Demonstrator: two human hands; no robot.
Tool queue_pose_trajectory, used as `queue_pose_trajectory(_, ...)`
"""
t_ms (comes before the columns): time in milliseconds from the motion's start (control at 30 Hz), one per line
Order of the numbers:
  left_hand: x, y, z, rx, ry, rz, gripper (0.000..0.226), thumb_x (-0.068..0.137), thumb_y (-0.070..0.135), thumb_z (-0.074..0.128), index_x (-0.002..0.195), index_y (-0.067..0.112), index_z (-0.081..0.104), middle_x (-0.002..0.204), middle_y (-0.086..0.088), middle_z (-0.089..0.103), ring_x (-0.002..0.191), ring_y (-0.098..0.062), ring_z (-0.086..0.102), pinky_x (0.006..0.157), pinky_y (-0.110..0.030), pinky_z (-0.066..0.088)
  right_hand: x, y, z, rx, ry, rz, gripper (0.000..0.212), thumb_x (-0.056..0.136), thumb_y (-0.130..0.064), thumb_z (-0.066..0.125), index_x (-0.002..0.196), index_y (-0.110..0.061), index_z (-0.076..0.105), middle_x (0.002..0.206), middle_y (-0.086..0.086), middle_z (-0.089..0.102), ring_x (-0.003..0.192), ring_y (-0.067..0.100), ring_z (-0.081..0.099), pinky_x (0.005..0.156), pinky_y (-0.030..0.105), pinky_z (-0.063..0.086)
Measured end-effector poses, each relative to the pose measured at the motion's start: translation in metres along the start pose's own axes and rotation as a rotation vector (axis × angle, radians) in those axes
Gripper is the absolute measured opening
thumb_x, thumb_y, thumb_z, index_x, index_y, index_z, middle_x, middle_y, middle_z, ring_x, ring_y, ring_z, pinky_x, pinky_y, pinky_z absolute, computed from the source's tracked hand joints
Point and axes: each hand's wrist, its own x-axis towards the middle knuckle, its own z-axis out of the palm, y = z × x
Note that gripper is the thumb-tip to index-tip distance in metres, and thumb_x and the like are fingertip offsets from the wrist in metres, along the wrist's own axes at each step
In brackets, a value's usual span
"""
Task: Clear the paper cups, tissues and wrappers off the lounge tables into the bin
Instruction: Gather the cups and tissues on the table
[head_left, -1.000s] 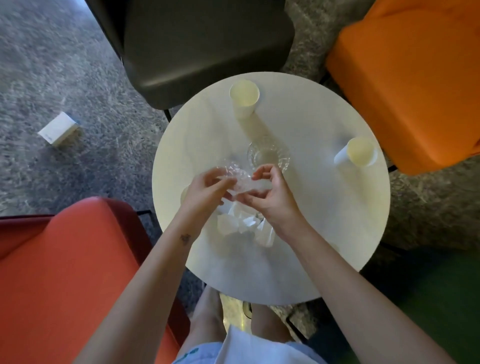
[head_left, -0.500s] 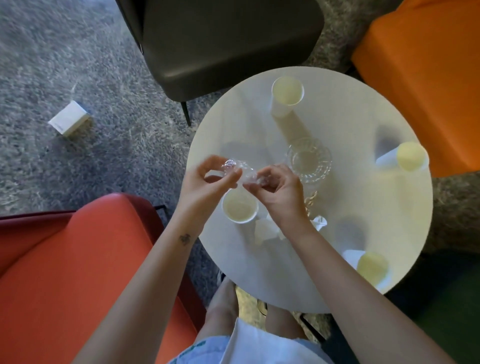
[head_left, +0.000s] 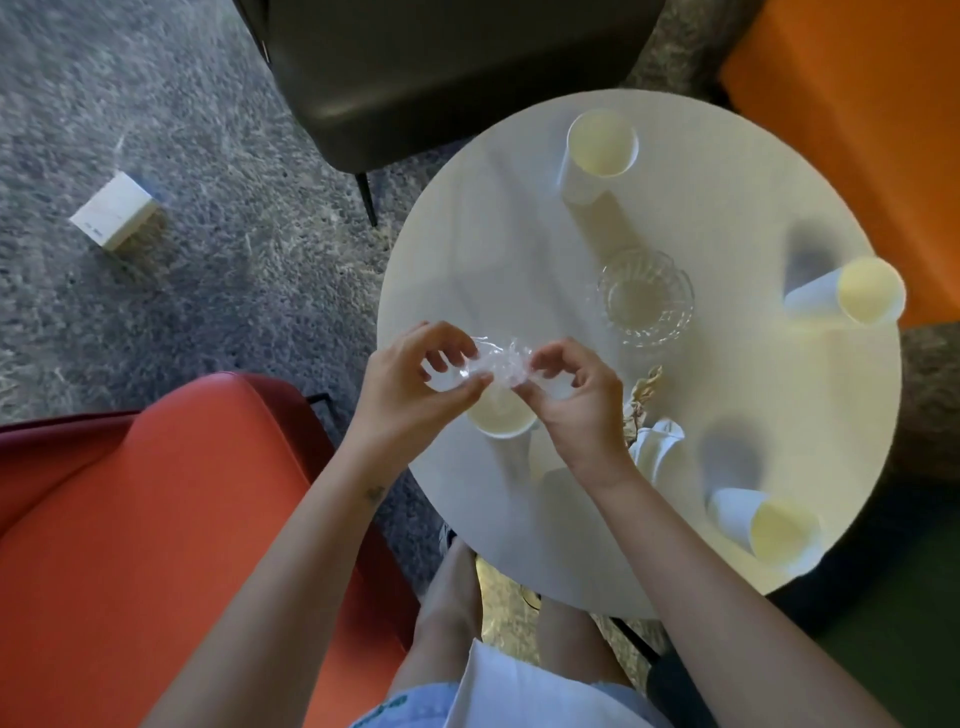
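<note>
Over the left part of the round white table, my left hand and my right hand pinch a crumpled clear plastic wrapper between them, one at each end. Right under it stands a paper cup, half hidden by my fingers. Other paper cups stand at the far side, the right edge and the near right. A white tissue lies by my right wrist, with a yellowish scrap beside it.
A clear glass bowl sits mid-table. A dark chair stands beyond the table, an orange chair to the right, a red armchair on my left. A small white box lies on the grey carpet. No bin is in view.
My view has shifted left, so the table sits further right and more cups show. Both hands have kept hold of the wrapper and scrunched it smaller above the cup.
</note>
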Motion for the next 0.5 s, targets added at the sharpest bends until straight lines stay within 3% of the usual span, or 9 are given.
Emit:
queue_pose_trajectory(133,-0.009,-0.008,0.011,0.115,-0.010,0.013,0.021,0.071,0.015,0.077,0.079,0.020,0.059,0.070,0.018,0.056,0.072,-0.009,0.054,0.068,-0.007,0.035,-0.010,0.005,-0.002,-0.175,-0.066,-0.175,0.024,0.068,-0.005,0.076,0.082,-0.016,0.059,0.080,-0.019,0.055,0.080,0.009,0.051,0.077,0.030,0.040)
queue_pose_trajectory(200,-0.011,-0.010,0.016,0.215,0.009,0.061,0.017,0.070,0.011,0.077,0.075,0.015,0.061,0.068,0.021,0.053,0.070,-0.012,0.052,0.072,-0.018,0.038,-0.013,0.008,-0.005,-0.214,-0.093,-0.269,0.024,0.068,-0.003,0.073,0.088,-0.010,0.061,0.095,-0.005,0.058,0.088,0.014,0.054,0.083,0.031,0.045)
queue_pose_trajectory(267,-0.012,-0.012,0.019,0.300,0.032,0.116,0.016,0.068,0.008,0.076,0.074,0.012,0.062,0.069,0.016,0.056,0.071,-0.015,0.053,0.071,-0.023,0.031,-0.017,0.012,-0.007,-0.212,-0.110,-0.314,0.029,0.069,-0.004,0.072,0.096,-0.008,0.061,0.112,0.004,0.048,0.091,0.014,0.055,0.087,0.015,0.042)
queue_pose_trajectory(333,-0.012,-0.013,0.022,0.411,0.042,0.165,0.014,0.068,0.011,0.076,0.075,0.013,0.065,0.075,0.006,0.063,0.077,-0.022,0.055,0.071,-0.022,0.023,-0.020,0.014,-0.008,-0.179,-0.111,-0.315,0.037,0.070,-0.004,0.071,0.105,-0.007,0.058,0.118,0.004,0.037,0.096,0.004,0.051,0.088,0.007,0.039)
queue_pose_trajectory(400,-0.013,-0.014,0.025,0.517,0.051,0.195,0.012,0.070,0.022,0.072,0.079,0.016,0.068,0.082,0.001,0.063,0.083,-0.025,0.054,0.074,-0.024,0.024,-0.022,0.015,-0.009,-0.180,-0.117,-0.315,0.040,0.073,-0.005,0.069,0.111,-0.005,0.056,0.117,0.006,0.043,0.104,0.000,0.046,0.092,0.010,0.037)
queue_pose_trajectory(500,-0.018,-0.014,0.027,0.582,0.021,0.190,0.029,0.073,0.042,0.056,0.085,0.022,0.072,0.091,-0.001,0.057,0.092,-0.023,0.044,0.077,-0.028,0.027,-0.026,0.015,-0.008,-0.369,-0.130,-0.371,0.034,0.078,-0.022,0.057,0.110,-0.009,0.059,0.111,0.002,0.062,0.109,0.012,0.049,0.093,0.025,0.028)
